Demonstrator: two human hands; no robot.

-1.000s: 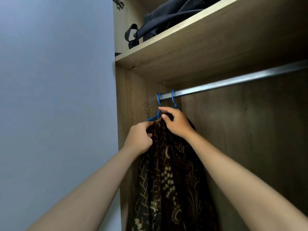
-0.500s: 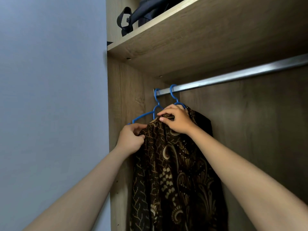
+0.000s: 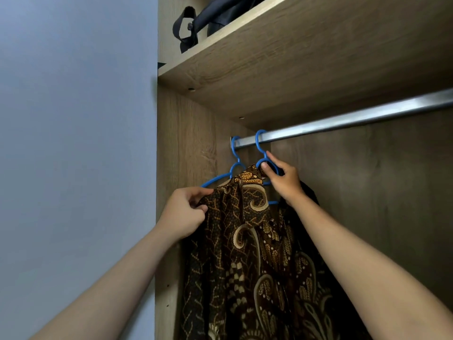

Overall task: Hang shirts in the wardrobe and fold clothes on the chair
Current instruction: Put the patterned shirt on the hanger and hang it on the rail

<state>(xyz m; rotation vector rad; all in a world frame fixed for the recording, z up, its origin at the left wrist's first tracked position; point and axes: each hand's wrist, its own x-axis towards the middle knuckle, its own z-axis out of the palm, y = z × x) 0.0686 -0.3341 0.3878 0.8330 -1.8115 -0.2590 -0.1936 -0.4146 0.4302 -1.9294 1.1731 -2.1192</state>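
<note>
A dark brown batik shirt (image 3: 247, 261) with gold patterns hangs at the left end of the metal wardrobe rail (image 3: 355, 117). Two blue hangers hook over the rail: a left hanger (image 3: 234, 165) carrying the shirt and a right hanger (image 3: 261, 148) just beside it. My left hand (image 3: 185, 212) pinches the shirt's left shoulder where it lies over the left hanger. My right hand (image 3: 282, 179) grips the neck of the right hanger below its hook, with a dark garment (image 3: 308, 192) partly hidden behind it.
The wooden shelf (image 3: 282, 52) sits directly above the rail with a dark bag (image 3: 206, 18) on top. The wardrobe's left side panel (image 3: 181, 143) is close to the hangers. A pale blue wall (image 3: 73, 143) fills the left. The rail runs bare to the right.
My right hand has left the shirt's collar and risen to grip the right hanger's neck. My left hand still holds the shirt's shoulder. The view has shifted slightly.
</note>
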